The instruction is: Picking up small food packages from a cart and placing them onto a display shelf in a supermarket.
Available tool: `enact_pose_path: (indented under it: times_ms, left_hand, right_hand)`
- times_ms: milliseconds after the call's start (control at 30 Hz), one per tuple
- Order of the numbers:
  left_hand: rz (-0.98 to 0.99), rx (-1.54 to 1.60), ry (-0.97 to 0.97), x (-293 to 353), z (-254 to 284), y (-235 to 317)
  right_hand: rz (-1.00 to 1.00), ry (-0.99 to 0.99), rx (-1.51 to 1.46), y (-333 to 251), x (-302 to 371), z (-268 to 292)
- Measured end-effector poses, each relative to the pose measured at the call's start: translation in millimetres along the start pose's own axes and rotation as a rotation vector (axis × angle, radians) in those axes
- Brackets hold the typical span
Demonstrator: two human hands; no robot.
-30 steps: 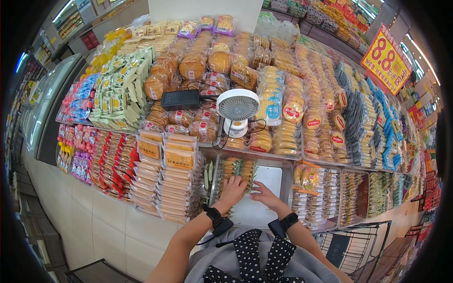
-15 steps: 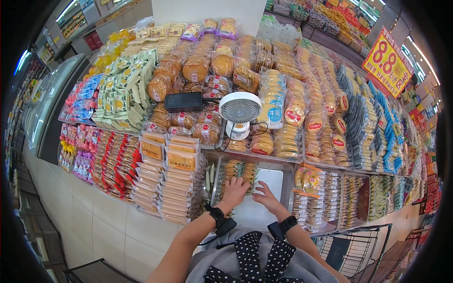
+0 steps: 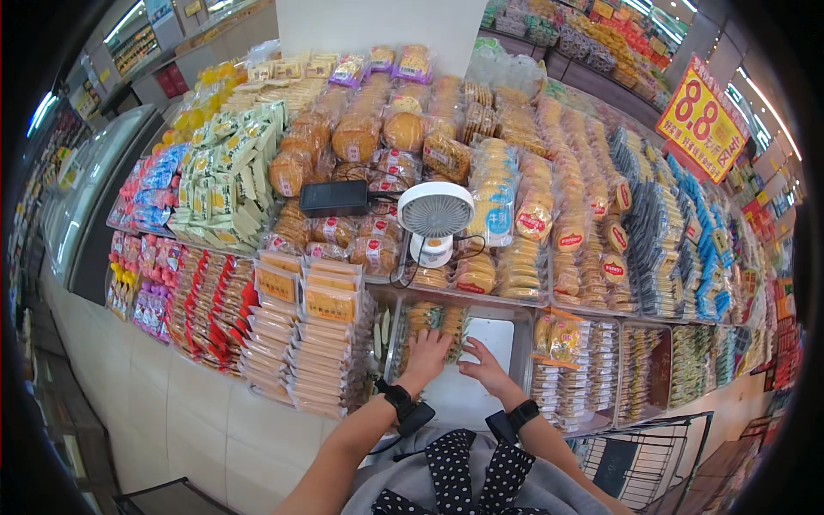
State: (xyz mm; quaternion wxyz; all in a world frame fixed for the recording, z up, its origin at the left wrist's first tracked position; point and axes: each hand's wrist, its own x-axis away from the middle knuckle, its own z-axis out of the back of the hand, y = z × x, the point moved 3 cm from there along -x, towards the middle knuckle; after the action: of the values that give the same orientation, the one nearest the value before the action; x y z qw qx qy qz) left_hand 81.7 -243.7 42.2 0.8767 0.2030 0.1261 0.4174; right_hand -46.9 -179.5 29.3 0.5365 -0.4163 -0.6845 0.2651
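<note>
My left hand [image 3: 427,354] lies over the near end of several packaged biscuits [image 3: 422,316], its fingers spread on their clear wrappers. These packs have green edging and stand in rows in the far left part of a metal bin [image 3: 524,311]. My right hand [image 3: 484,367] is at the right side of the rows, thumb and fingers apart and curved, with the fingertips close to the packs. Whether those fingertips touch them I cannot tell. A pale flat bottom [image 3: 493,333] shows in the bin to the right of the packs.
A white fan [image 3: 436,210] and a black box with cables [image 3: 333,198] sit on the biscuits behind the bin. Tan packs [image 3: 322,343] stand to the left, orange-edged packs [image 3: 562,337] to the right. A wire cart [image 3: 657,455] is at the near right.
Both hands remain at the packaged biscuits, slightly lower in the picture. More of the bin's pale bottom shows near my hands. The whole view has shifted a little.
</note>
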Motion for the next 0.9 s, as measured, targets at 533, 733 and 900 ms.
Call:
enact_pose_path:
  times_ms: [533, 733, 900]
  left_hand:
    - [-0.155, -0.037, 0.004, 26, 21, 18]
    - [-0.241, 0.315, -0.161, 47, 11, 44]
    - [-0.232, 0.737, -0.56, 70, -2, 83]
  right_hand:
    - [0.005, 0.141, -0.034, 3, 50, 8]
    - [0.066, 0.271, -0.095, 16, 98, 5]
    - [0.115, 0.362, -0.199, 36, 143, -11]
